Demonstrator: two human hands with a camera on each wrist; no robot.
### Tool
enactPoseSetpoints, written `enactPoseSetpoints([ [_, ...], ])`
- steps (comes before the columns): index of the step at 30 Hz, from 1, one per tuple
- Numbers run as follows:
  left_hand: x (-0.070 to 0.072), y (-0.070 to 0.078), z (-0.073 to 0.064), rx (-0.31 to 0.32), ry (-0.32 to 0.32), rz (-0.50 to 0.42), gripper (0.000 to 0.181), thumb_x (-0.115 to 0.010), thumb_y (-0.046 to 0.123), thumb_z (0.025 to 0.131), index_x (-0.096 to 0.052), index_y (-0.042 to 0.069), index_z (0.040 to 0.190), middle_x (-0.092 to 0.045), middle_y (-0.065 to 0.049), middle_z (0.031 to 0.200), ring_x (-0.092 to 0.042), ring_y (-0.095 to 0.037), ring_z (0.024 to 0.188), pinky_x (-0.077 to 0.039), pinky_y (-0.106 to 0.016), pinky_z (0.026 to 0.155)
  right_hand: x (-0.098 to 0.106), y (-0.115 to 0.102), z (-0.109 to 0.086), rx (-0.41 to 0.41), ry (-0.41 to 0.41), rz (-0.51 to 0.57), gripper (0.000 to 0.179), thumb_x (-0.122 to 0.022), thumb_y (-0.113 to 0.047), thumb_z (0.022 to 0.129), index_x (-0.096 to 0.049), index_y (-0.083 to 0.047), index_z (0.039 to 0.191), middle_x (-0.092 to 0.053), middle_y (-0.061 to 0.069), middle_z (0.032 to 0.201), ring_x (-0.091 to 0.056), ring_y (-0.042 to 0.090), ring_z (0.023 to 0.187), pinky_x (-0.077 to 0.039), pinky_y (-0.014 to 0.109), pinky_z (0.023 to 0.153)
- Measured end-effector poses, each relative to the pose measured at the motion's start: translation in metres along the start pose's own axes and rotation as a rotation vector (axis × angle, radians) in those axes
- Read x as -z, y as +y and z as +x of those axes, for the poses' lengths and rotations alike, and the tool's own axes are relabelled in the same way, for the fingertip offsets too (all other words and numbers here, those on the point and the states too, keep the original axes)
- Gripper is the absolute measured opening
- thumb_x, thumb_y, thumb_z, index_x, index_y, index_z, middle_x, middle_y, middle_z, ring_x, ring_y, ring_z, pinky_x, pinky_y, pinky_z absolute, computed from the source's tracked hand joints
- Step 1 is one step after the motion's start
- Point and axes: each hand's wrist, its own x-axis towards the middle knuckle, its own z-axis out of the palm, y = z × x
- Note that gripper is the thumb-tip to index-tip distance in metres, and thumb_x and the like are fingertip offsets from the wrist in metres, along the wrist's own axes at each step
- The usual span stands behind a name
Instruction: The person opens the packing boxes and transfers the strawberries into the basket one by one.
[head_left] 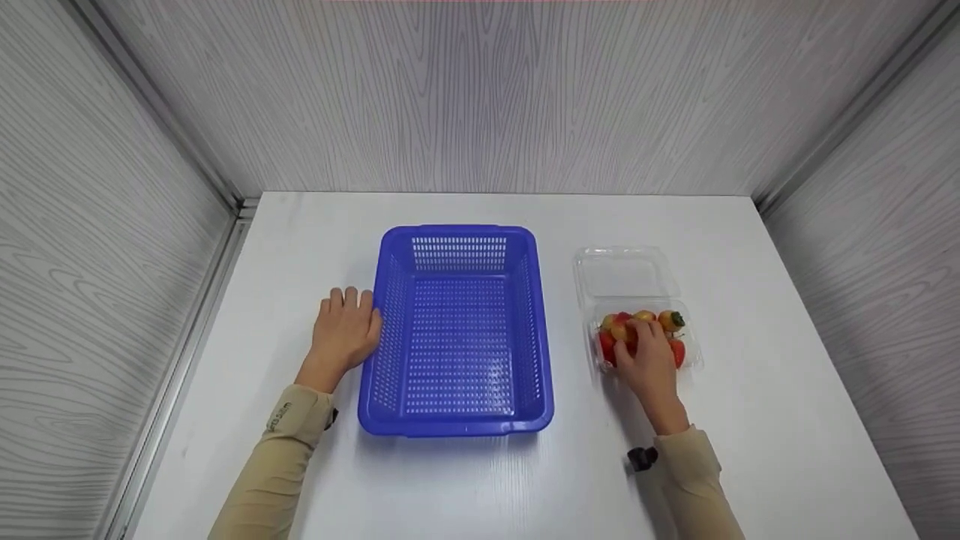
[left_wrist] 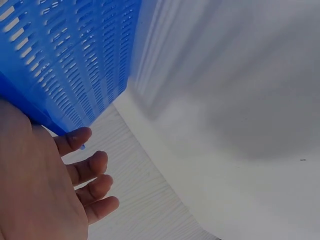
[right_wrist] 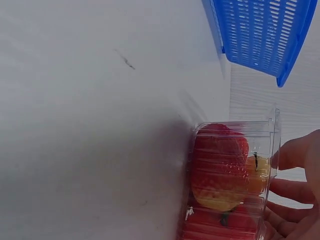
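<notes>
A blue perforated basket (head_left: 459, 428) stands in the middle of the white table. My left hand (head_left: 346, 330) rests at its left rim, thumb side against the basket. In the left wrist view its fingers (left_wrist: 92, 167) are loosely bent beside the rim and the thumb is hidden. My right hand (head_left: 649, 364) reaches over an open clear plastic clamshell box (head_left: 694, 352). It is full of red and yellow toy fruits (head_left: 671, 321). Those fingers are spread over the fruits; in the right wrist view the fingertips are right at the box rim, above a yellow fruit (right_wrist: 256, 175).
The box's clear lid (head_left: 626, 274) lies folded back on the white table (head_left: 480, 487), away from me. Grey wood-grain panels (head_left: 480, 97) close off the back and both sides. A black wrist-camera piece (head_left: 642, 458) sits by the right cuff.
</notes>
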Motion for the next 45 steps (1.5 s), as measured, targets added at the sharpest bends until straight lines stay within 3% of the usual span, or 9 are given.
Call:
enactPoseSetpoints([
  [7,0.002,0.000,0.000,-0.013,-0.029,-0.019,0.030,-0.039,0.020,0.100,-0.049,-0.007,0.107,-0.046,-0.024,0.098,-0.044,-0.042,0.093,-0.037,-0.053,0.081,0.000,-0.002,0.006,-0.037,-0.058,0.005,0.033,-0.069,-0.012,0.091,-0.055,0.003,0.117,-0.055,0.021,0.116,-0.057,0.038,0.102,-0.048,0.052,0.095],
  [18,0.003,-0.001,0.003,-0.020,-0.042,-0.030,0.031,-0.038,0.020,0.100,-0.048,-0.008,0.110,-0.044,-0.023,0.100,-0.043,-0.042,0.094,-0.036,-0.053,0.082,0.000,-0.005,0.012,-0.054,-0.049,-0.024,0.033,-0.070,-0.016,0.090,-0.055,0.000,0.114,-0.059,0.020,0.108,-0.059,0.037,0.090,-0.051,0.052,0.085],
  [24,0.003,-0.003,0.002,-0.020,-0.066,-0.041,0.033,-0.034,0.022,0.100,-0.047,-0.007,0.109,-0.043,-0.022,0.099,-0.042,-0.040,0.094,-0.036,-0.053,0.084,-0.002,-0.012,0.021,-0.135,-0.080,-0.041,0.030,-0.069,-0.019,0.092,-0.056,-0.001,0.112,-0.060,0.019,0.106,-0.057,0.034,0.089,-0.052,0.049,0.086],
  [34,0.005,-0.003,0.003,-0.032,-0.049,-0.044,0.030,-0.039,0.020,0.100,-0.047,-0.008,0.109,-0.043,-0.022,0.099,-0.042,-0.041,0.095,-0.035,-0.054,0.087,-0.004,-0.021,0.026,-0.173,-0.100,-0.083,0.027,-0.068,-0.016,0.091,-0.055,-0.001,0.109,-0.060,0.017,0.092,-0.058,0.033,0.076,-0.053,0.046,0.071],
  [40,0.005,-0.003,0.003,-0.038,-0.034,-0.037,0.030,-0.039,0.019,0.099,-0.048,-0.008,0.105,-0.044,-0.022,0.096,-0.040,-0.042,0.094,-0.031,-0.054,0.089,-0.002,-0.023,0.027,-0.199,-0.149,-0.067,0.034,-0.067,-0.014,0.090,-0.052,0.005,0.114,-0.062,0.024,0.102,-0.061,0.036,0.085,-0.054,0.049,0.081],
  [45,0.004,-0.002,0.000,-0.043,-0.037,-0.041,0.030,-0.037,0.019,0.099,-0.048,-0.008,0.105,-0.043,-0.022,0.095,-0.039,-0.042,0.094,-0.029,-0.055,0.090,0.000,-0.024,0.026,-0.185,-0.180,-0.088,0.032,-0.067,-0.012,0.088,-0.056,0.008,0.110,-0.061,0.025,0.097,-0.058,0.037,0.080,-0.052,0.048,0.073],
])
